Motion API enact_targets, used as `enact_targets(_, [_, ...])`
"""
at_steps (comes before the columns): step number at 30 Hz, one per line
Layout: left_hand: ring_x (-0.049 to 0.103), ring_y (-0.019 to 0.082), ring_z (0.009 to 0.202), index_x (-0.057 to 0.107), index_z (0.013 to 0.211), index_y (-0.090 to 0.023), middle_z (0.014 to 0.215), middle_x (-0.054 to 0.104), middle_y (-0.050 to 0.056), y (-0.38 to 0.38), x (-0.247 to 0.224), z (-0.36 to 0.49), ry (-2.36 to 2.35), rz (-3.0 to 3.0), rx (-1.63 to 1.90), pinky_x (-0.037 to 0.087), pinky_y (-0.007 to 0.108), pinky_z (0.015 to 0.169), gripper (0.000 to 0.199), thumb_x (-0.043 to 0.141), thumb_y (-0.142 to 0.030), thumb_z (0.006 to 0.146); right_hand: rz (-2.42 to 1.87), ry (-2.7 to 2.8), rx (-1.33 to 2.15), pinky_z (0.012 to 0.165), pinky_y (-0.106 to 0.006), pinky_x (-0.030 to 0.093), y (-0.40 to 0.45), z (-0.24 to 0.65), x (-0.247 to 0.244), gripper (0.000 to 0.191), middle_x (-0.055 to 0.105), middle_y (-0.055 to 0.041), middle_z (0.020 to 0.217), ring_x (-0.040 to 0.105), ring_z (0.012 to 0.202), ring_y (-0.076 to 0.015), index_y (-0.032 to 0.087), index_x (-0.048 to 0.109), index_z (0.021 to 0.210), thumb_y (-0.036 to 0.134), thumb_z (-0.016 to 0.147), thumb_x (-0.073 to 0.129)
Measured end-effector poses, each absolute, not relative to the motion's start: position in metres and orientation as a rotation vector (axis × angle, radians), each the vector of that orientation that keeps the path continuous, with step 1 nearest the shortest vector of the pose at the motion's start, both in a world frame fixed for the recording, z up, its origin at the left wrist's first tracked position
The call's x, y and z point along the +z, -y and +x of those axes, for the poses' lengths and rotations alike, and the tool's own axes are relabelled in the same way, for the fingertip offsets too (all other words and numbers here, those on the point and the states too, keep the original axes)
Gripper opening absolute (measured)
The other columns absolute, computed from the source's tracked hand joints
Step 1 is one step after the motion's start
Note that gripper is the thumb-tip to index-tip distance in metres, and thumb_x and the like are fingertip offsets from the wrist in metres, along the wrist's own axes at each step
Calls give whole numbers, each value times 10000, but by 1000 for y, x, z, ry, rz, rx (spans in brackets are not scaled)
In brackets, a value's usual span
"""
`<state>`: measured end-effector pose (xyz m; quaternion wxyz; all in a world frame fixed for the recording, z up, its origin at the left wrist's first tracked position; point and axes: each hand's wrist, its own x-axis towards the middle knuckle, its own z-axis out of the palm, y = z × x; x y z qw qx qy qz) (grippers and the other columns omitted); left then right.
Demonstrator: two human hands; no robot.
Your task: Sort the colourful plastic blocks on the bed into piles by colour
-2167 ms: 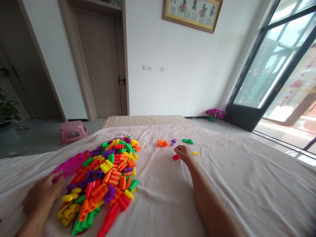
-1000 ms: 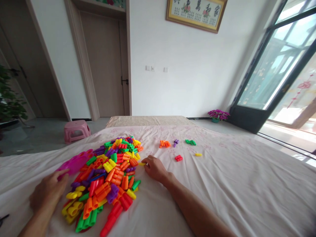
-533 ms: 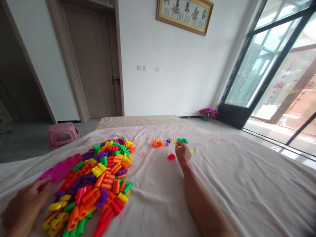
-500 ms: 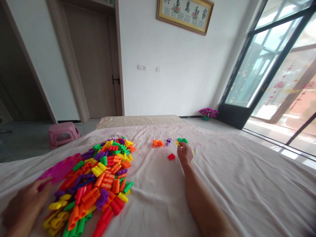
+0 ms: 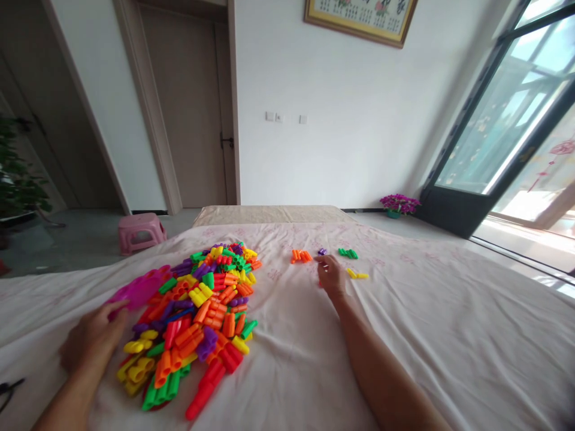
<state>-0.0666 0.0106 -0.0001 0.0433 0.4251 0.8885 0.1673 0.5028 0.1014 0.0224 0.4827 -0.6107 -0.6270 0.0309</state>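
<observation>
My left hand (image 5: 96, 332) is closed on the near edge of a flat magenta plastic tray (image 5: 139, 290), left of the pile. A heap of hollow plastic building blocks (image 5: 211, 317) in red, orange, yellow, green and purple spreads beside it. Farther out, my right hand (image 5: 332, 275) reaches over the cloth with its fingers extended and apart, close to a small purple block (image 5: 322, 251). The hand mostly covers a red block (image 5: 320, 283). Orange blocks (image 5: 300, 256) lie to its left; green blocks (image 5: 348, 254) and yellow blocks (image 5: 357, 274) lie to its right.
A wrinkled pale floral cloth (image 5: 296, 359) covers the surface beneath the blocks. Past its far left side stands a pink stool (image 5: 142, 233). Magenta flowers in a green pot (image 5: 399, 205) are on the floor near the glass door. A black cord (image 5: 9, 392) shows at the lower left.
My right hand has let go of a yellow block, now on the cloth, and moved left toward the purple block. My left hand stays at the tray. The view has turned left.
</observation>
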Motion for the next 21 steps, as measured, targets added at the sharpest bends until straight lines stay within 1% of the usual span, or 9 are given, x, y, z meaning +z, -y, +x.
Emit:
enact_targets(2, [666,328,939,667,1289,-300,1214,691,114,-12,3,-65,-2720,1268,510,461,382,700,610,381,-618,855,-1299,1714,347,740,-291,510,-96,470,25,279,715,-67,910,632,770,-171,172,762,936,175,787,526])
enact_targets(3, [664,333,939,668,1288,-290,1211,693,117,-12,3,-64,-2710,1279,523,460,390,704,613,378,-617,858,-1219,1810,485,709,-274,510,-92,454,26,255,717,-58,891,630,744,-160,172,763,935,185,781,561])
enact_targets(5, [664,354,942,671,1289,-265,1209,689,136,-11,4,-64,-2693,1298,546,458,406,705,635,358,-619,866,-1084,1992,729,668,-244,504,-80,427,28,218,723,-48,882,632,726,-147,173,772,939,209,768,640])
enact_targets(7, [666,372,954,668,1299,-249,1217,679,153,-10,3,-64,-2684,1305,558,458,415,704,653,331,-617,877,-965,2149,876,663,-230,500,-68,406,30,226,730,-45,909,638,736,-141,185,783,973,244,768,707])
enact_targets(10, [665,388,981,664,1303,-232,1231,669,165,-8,1,-63,-2685,1314,568,466,423,717,673,304,-618,886,-763,2344,908,752,-245,508,-55,387,30,298,739,-48,987,659,825,-159,221,784,1062,334,786,770])
enact_targets(13, [659,390,998,662,1304,-227,1242,665,169,-8,2,-61,-2679,1318,571,476,434,738,672,312,-617,884,-632,2453,889,831,-259,504,-50,379,28,337,749,-50,1002,675,889,-179,235,786,1067,433,794,789])
enact_targets(17, [663,367,966,661,1313,-237,1243,667,168,-7,8,-57,-2678,1295,561,487,422,726,646,362,-602,872,-637,2444,899,827,-266,503,-51,376,24,346,750,-54,949,672,857,-179,223,798,998,514,817,755])
enact_targets(19, [665,358,972,655,1316,-252,1245,667,158,-7,10,-56,-2690,1292,540,488,414,727,643,333,-605,885,-684,2396,941,796,-264,506,-53,379,23,361,743,-54,928,661,830,-174,214,798,972,536,818,742])
enact_targets(21, [665,363,977,649,1310,-255,1231,670,155,-6,8,-59,-2692,1300,522,487,419,728,657,295,-620,894,-788,2296,975,734,-254,504,-59,387,23,363,731,-49,900,646,782,-163,202,792,960,530,813,738])
